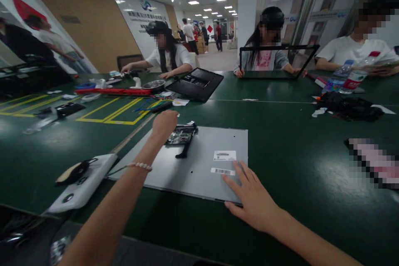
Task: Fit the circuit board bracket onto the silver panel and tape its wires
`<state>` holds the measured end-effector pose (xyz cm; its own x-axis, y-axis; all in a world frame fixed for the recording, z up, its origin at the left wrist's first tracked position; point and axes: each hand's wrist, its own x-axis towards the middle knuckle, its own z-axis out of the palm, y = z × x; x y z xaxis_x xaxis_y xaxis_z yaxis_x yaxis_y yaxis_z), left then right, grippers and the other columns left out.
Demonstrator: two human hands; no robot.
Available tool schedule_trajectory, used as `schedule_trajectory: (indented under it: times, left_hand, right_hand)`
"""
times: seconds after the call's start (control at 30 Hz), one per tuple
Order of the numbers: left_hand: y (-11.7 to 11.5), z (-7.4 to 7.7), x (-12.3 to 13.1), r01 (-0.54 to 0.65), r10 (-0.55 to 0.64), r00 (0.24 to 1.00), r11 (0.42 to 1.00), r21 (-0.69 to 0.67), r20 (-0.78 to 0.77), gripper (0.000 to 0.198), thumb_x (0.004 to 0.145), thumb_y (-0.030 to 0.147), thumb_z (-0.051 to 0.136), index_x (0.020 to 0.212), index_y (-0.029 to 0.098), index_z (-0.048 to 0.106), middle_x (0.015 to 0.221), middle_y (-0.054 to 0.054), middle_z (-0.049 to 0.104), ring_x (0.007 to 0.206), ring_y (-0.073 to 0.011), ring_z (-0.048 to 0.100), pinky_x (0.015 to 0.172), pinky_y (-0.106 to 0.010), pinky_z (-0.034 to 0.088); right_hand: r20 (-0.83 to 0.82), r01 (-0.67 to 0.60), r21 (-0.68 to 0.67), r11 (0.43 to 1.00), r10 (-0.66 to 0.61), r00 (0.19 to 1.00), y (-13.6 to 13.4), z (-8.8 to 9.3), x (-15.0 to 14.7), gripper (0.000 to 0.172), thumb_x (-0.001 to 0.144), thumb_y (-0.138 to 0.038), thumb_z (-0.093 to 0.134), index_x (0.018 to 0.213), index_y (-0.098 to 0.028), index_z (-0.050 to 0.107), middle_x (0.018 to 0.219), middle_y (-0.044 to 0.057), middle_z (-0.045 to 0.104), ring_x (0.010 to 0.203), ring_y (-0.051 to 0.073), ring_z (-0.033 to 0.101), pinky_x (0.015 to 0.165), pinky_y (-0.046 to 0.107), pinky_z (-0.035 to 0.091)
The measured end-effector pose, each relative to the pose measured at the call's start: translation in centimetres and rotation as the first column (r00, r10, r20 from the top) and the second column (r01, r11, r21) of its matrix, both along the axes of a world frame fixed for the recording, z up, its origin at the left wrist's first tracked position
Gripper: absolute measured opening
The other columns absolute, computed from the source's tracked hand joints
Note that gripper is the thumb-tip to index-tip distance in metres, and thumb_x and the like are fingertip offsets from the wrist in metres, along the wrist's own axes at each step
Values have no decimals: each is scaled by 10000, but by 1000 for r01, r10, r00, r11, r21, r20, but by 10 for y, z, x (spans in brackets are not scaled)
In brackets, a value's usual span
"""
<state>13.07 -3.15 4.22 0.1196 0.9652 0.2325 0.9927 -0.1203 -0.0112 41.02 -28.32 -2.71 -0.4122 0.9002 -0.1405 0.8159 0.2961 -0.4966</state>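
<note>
A flat grey metal panel (199,162) with two white barcode labels lies on the dark green table (296,145) in front of me. My left hand (164,124) reaches to the panel's far left corner, fingers curled on a small circuit board (181,135) with a black cable running from it. My right hand (249,193) lies flat with fingers spread on the panel's near right corner, beside the lower label. A bead bracelet sits on my left wrist.
A white plastic part (82,181) with black pieces lies at my near left. Yellow floor-style tape lines, a red tray (114,90), a metal bowl and a black back cover (196,83) sit farther off. Three people sit across the table; one holds a black frame (277,61). Bottles stand at right.
</note>
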Motion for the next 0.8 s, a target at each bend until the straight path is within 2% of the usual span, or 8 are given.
schedule_trajectory:
  times: [0.17, 0.27, 0.33, 0.47, 0.63, 0.7, 0.8]
  left_hand:
    - [34, -29, 30, -62, 57, 997, 993, -102, -48, 319, 902, 203, 457, 1024, 94, 730, 1099, -226, 690, 1056, -305, 641, 883, -360, 469]
    - [43, -40, 31, -75, 72, 997, 987, -142, -25, 306, 892, 287, 510, 952, 94, 741, 1039, -225, 707, 995, -308, 663, 846, -353, 480]
    - [46, -42, 25, -79, 80, 997, 985, -154, 1, 350, 910, 342, 490, 939, 97, 738, 1032, -218, 711, 987, -310, 662, 839, -355, 482]
    - [50, -33, -2, -118, 127, 990, 983, -138, 60, 404, 942, 354, 410, 999, 95, 714, 1089, -200, 704, 1010, -291, 649, 847, -337, 474]
    - [44, -25, -59, -168, 185, 973, 978, -121, 141, 479, 951, 321, 337, 1115, -12, 639, 1176, -189, 671, 1074, -261, 609, 918, -329, 435]
    - [40, -28, -83, -178, 199, 964, 976, -128, 175, 509, 948, 330, 310, 1150, -27, 613, 1176, -152, 675, 1073, -240, 598, 941, -331, 419]
    - [37, -39, -112, -198, 255, 894, 962, -188, 369, 466, 883, 400, 400, 1113, 70, 636, 1028, -37, 720, 1009, -204, 598, 931, -323, 416]
  right_hand:
    - [-3, 1, 5, 1000, -1, 1000, 0, 0, 0, 678, 934, -594, 454, 1543, -336, 299, 1669, 79, 4, 1508, 336, -28, 1196, 516, 94]
    - [-8, -1, -2, 1000, 1, 1000, 1, 1, 0, 679, 933, -584, 463, 1543, -334, 298, 1669, 79, -11, 1507, 337, -36, 1197, 509, 91]
    - [-5, 1, -25, 1000, -1, 1000, 1, 1, -1, 685, 932, -587, 466, 1545, -339, 288, 1670, 62, -27, 1505, 344, -41, 1196, 521, 87]
    - [-5, 1, -67, 998, -1, 1000, 1, 3, -2, 692, 928, -589, 473, 1548, -352, 275, 1670, 33, -54, 1503, 345, -58, 1194, 540, 81]
    - [-98, -2, -105, 994, -8, 995, 1, 3, 4, 693, 923, -587, 489, 1541, -331, 307, 1673, 33, -31, 1512, 309, -38, 1203, 500, 96]
    - [-176, 71, -129, 989, -94, 980, 5, 2, 10, 695, 933, -606, 452, 1544, -310, 304, 1674, 32, -14, 1517, 281, -18, 1206, 471, 126]
    - [-254, 287, -124, 950, -310, 916, 18, -2, 22, 704, 964, -609, 356, 1563, -252, 255, 1673, 60, 14, 1519, 254, -28, 1208, 460, 138]
